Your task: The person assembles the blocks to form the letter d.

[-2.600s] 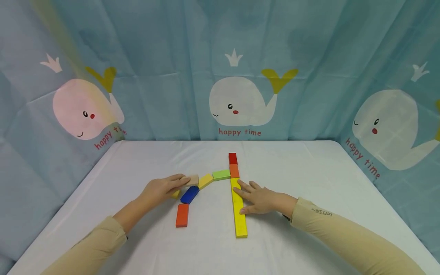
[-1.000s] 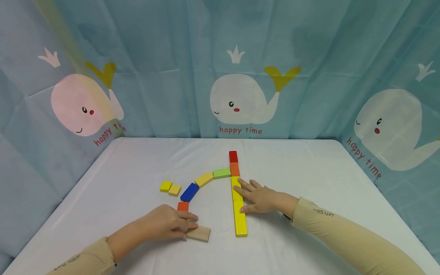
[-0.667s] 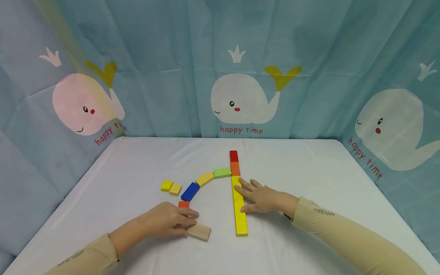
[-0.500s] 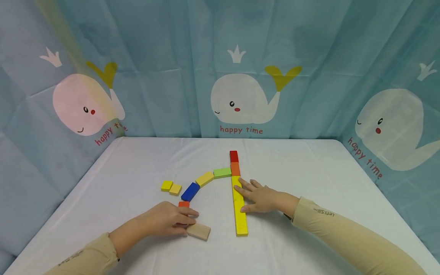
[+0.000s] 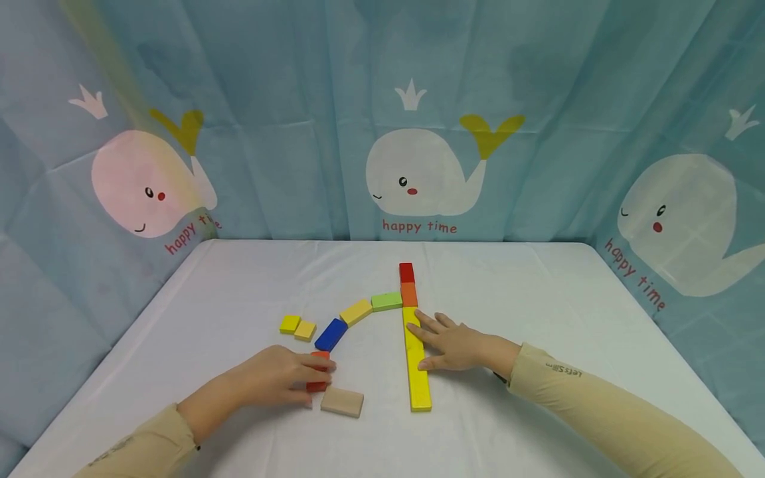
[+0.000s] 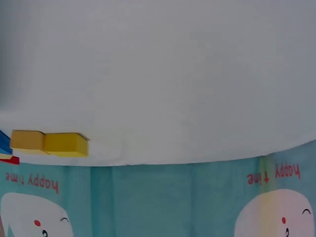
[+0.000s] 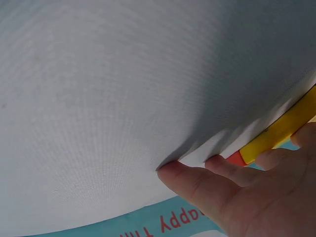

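My left hand (image 5: 271, 377) lies with its fingers across the orange-red block (image 5: 317, 386), partly hiding it. Just right of its thumb, a plain wooden block (image 5: 342, 402) lies flat, apart from the fingers. From the orange-red block an arc runs up through a blue block (image 5: 331, 334), a pale yellow block (image 5: 356, 312) and a green block (image 5: 386, 301). The green block meets an upright line made of a red block (image 5: 406, 272), an orange block (image 5: 409, 294) and a long yellow stretch (image 5: 418, 382). With spread fingers, my right hand (image 5: 457, 346) touches the yellow stretch's right side.
Two small blocks, one bright yellow (image 5: 290, 324) and one pale yellow (image 5: 305, 330), sit left of the blue block. A white cloth (image 5: 508, 279) covers the table. Blue curtains (image 5: 269, 166) with whale prints stand around its back and sides.
My left hand brought the wooden block from the arc's upper left to below the orange-red block, let go of it and shifted left onto the orange-red block. My right hand stays put.
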A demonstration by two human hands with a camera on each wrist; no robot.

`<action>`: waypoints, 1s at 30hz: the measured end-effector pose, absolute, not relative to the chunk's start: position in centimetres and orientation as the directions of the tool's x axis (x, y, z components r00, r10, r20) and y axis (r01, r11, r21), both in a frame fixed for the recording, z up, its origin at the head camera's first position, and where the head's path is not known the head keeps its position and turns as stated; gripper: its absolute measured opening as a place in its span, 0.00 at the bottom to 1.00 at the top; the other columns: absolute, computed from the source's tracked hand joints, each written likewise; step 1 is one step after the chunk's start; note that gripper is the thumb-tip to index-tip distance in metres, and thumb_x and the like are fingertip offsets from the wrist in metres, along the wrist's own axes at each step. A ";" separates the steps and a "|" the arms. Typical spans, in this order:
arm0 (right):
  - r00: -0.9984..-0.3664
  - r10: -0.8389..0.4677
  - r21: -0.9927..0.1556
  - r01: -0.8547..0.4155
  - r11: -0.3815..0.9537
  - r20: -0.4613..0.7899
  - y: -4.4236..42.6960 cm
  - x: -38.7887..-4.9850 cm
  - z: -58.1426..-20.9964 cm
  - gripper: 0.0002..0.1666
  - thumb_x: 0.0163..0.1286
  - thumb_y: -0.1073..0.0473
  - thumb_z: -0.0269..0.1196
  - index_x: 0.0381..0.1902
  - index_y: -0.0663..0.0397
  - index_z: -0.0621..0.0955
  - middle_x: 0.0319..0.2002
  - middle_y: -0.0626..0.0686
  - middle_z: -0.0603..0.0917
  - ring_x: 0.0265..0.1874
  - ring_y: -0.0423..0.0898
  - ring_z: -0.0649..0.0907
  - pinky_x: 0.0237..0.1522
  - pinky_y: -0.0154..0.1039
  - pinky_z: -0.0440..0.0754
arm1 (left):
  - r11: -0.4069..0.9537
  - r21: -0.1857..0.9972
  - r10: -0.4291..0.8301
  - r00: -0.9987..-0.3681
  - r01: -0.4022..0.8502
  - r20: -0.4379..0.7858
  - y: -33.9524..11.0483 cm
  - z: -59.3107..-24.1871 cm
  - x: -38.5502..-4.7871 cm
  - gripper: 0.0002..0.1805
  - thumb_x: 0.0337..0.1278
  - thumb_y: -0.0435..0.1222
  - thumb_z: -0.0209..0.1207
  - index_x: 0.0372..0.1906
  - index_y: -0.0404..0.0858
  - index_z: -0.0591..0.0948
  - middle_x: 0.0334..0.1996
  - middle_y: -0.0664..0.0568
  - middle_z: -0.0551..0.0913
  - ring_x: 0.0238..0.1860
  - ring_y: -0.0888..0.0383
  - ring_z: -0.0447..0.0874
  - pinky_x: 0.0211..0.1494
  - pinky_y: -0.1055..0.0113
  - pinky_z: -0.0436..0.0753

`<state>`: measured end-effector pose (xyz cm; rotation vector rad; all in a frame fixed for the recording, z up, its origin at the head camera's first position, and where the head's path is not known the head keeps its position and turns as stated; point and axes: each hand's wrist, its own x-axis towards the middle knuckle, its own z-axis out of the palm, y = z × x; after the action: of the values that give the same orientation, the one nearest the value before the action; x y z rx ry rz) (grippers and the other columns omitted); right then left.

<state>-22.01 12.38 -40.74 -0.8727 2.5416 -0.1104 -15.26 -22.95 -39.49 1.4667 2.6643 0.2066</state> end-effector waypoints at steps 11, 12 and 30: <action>-0.698 -0.604 -0.214 -0.569 0.794 -0.385 12.3 -22.0 -40.5 0.48 0.66 0.30 0.55 0.78 0.34 0.52 0.78 0.46 0.43 0.74 0.61 0.51 0.63 0.68 0.60 | 0.455 0.122 0.871 -0.470 0.882 0.144 -24.1 -39.8 -16.1 0.19 0.55 0.43 0.67 0.52 0.44 0.86 0.55 0.54 0.83 0.43 0.61 0.86 0.37 0.81 0.77; -0.698 -0.605 -0.214 -0.570 0.793 -0.383 12.3 -22.0 -40.5 0.48 0.66 0.30 0.55 0.78 0.34 0.52 0.78 0.46 0.43 0.74 0.61 0.51 0.63 0.68 0.60 | 0.450 0.115 0.872 -0.464 0.886 0.155 -24.1 -39.9 -16.1 0.18 0.55 0.43 0.67 0.51 0.44 0.86 0.55 0.54 0.83 0.42 0.62 0.86 0.37 0.81 0.76; -0.698 -0.608 -0.210 -0.575 0.791 -0.378 12.4 -21.9 -40.4 0.48 0.66 0.31 0.56 0.78 0.36 0.53 0.78 0.48 0.44 0.73 0.62 0.52 0.62 0.69 0.60 | 0.483 0.130 0.850 -0.500 0.866 0.167 -23.2 -40.4 -15.7 0.18 0.55 0.43 0.67 0.50 0.42 0.87 0.52 0.53 0.84 0.31 0.68 0.83 0.35 0.82 0.76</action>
<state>-21.88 12.37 -40.45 -0.8890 2.5483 -0.1040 -15.74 -23.23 -40.36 1.6076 2.7736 0.3179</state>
